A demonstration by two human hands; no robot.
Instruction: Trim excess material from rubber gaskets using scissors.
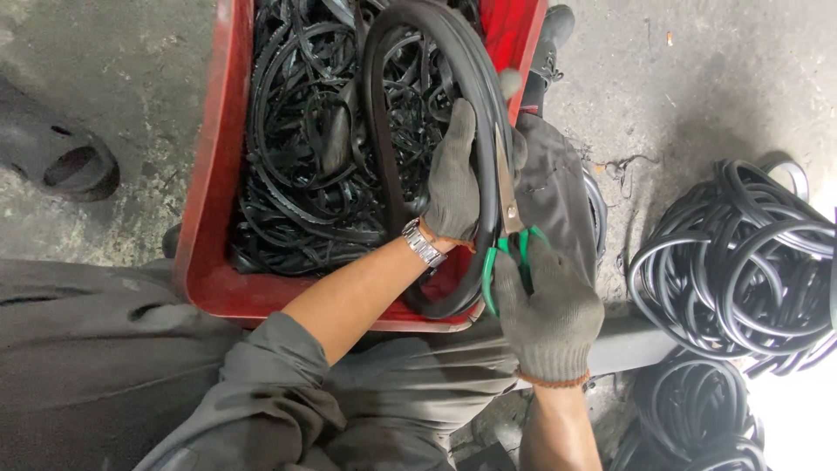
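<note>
Grey work trousers (113,366) and a rolled-up sleeve fill the near edge of the view, with both gloved hands just beyond them over a red plastic crate (214,174). Right hand (547,310), in a grey knit glove, is closed through the green loops of a pair of scissors (508,218); the blades point away from the body and lie along a large black rubber ring (410,105). Left hand (453,174), gloved the same way and with a metal wristwatch (423,242) at the wrist, is wrapped around the ring's right side, fingers curled over its outer edge just beside the blades. The ring stands tilted over the crate, its lower curve close to the crate's near rim.

To do this cut well, I judge that the left hand should keep the ring steady and taut while its fingers stay clear of the blade line, since they sit very close to it now. Short bites following the curve, with the ring fed round by the left hand, should give a cleaner edge than one long snip. Whether the blades are parted or closed cannot be told from this angle.

Inside the crate lies a tangle of thin black rubber trimmings (305,157). A heap of black rings (741,262) rests on the concrete floor (113,78) to the right. No labels, packages or signs are visible.
</note>
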